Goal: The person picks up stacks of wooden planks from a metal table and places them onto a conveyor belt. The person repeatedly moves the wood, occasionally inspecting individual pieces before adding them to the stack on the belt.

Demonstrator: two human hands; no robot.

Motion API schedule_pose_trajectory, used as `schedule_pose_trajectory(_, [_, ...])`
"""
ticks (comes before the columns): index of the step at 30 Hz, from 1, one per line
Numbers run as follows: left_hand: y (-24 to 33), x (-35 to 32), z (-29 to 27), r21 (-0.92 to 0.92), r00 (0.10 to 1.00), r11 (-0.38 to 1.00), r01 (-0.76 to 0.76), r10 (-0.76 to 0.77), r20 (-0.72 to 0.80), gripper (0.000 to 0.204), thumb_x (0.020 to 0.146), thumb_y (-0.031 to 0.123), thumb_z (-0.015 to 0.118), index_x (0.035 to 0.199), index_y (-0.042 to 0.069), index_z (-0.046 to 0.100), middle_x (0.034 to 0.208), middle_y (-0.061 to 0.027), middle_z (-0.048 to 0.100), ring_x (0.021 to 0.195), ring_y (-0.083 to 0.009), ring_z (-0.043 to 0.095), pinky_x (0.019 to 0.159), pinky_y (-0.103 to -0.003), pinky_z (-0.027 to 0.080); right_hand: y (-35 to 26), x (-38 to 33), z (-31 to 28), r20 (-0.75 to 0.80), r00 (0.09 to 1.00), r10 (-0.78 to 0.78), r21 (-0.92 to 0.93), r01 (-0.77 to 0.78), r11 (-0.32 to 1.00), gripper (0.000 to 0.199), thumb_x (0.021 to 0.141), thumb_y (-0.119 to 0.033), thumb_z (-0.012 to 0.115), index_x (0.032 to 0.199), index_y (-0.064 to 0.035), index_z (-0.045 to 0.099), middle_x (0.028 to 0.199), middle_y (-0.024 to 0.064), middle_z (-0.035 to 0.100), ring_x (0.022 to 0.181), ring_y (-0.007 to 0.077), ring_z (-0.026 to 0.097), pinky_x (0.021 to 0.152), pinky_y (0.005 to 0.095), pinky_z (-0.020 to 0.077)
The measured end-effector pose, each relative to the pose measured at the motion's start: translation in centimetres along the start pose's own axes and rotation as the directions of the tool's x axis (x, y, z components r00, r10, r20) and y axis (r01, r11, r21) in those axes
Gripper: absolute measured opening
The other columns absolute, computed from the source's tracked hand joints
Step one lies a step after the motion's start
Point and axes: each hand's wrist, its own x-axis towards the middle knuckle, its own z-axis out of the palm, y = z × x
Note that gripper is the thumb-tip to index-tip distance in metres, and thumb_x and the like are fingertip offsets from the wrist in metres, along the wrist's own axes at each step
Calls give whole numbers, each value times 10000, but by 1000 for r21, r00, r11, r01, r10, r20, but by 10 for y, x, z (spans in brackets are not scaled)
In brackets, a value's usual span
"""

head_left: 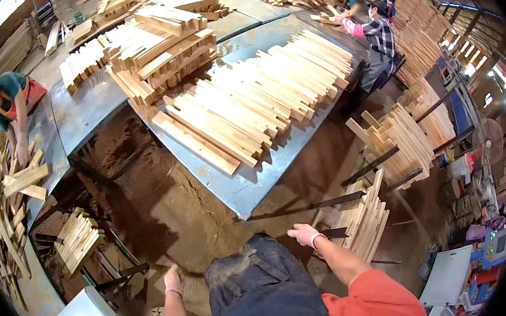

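Note:
My left hand (173,280), in a pale pink glove, hangs low beside my dark apron (260,280). It is seen edge-on, and its fingers are too foreshortened to read. Out to the right, my gloved right hand (305,235) has its fingers loosely apart and nothing visible in them. It is nearest to a black metal rack arm (335,233) and a stack of wooden strips (365,226) on that rack. Ahead, a long row of pale wooden strips (259,99) lies side by side on a blue-grey metal table (235,194), beyond both hands.
Piled wood blocks (161,50) stand at the table's far left. More boards (396,143) rest on rack arms at right. A person (13,103) handles wood at left; another (375,34) works at the far right. Sawdust (134,170) covers floor beside the table; a control box (497,243) stands lower right.

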Motion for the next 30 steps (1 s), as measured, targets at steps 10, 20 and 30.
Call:
schedule_pose_trajectory(10, [175, 79, 261, 272, 965, 927, -256, 264, 9, 499, 987, 350, 714, 1316, -18, 647, 1178, -84, 708, 1014, -193, 659, 879, -349, 517, -250, 109, -171, -333, 875, -352, -137, 325, 936, 859, 951, -347, 747, 1644, -10, 369, 1628, 256, 485, 1515, 378, 462, 1246, 397, 366])
schedule_pose_trajectory(20, [236, 191, 454, 415, 939, 907, -66, 197, -282, 562, 1044, 412, 639, 1372, -44, 625, 1282, -157, 680, 1105, -293, 656, 960, -430, 528, -331, 298, -337, -468, 683, -561, -520, 300, 799, 781, 944, -221, 675, 1639, -39, 368, 1567, 266, 522, 1406, 424, 530, 1201, 455, 426])
schedule_pose_trajectory(30, [277, 161, 450, 190, 894, 932, -307, 352, -279, 309, 1009, 296, 688, 1197, 51, 698, 965, -11, 670, 844, -124, 621, 740, -295, 531, -292, 236, -276, -319, 669, -671, -417, 537, 733, 757, 938, -159, 678, 1636, -89, 393, 1260, 247, 682, 1147, 454, 639, 1023, 525, 527])
